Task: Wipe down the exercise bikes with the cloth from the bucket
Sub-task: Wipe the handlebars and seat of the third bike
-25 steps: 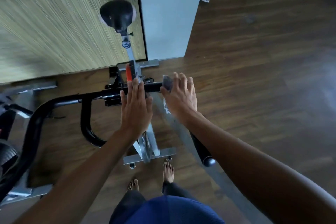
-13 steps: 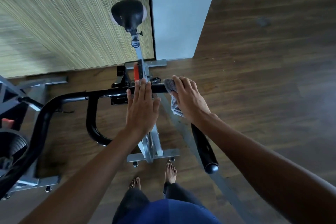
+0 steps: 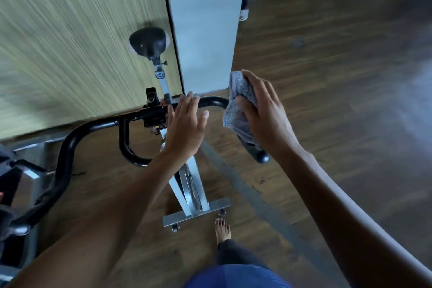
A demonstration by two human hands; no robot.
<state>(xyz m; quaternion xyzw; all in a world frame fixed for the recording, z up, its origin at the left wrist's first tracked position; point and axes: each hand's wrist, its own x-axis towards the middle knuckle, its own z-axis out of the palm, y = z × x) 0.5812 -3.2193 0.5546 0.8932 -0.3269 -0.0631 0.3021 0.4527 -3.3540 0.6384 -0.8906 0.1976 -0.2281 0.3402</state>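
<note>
An exercise bike stands below me, with a black handlebar [image 3: 93,125], a silver frame [image 3: 190,184] and a black saddle [image 3: 149,42] at the far end. My left hand [image 3: 184,124] lies flat with straight fingers on the middle of the handlebar. My right hand [image 3: 264,112] grips a grey cloth [image 3: 238,105] wrapped over the handlebar's right bend. The bar's black end [image 3: 261,158] pokes out under that wrist.
A second bike's frame [image 3: 16,177] sits at the left edge. A striped wall panel [image 3: 70,30] and a pale pillar [image 3: 203,25] rise behind the bike. Dark wood floor [image 3: 339,77] spreads to the right. My bare foot [image 3: 223,229] stands by the bike's front foot bar [image 3: 198,214].
My right hand has slid the cloth from the middle of the handlebar out to the right bend. The left hand stays flat on the bar. The view has shifted.
</note>
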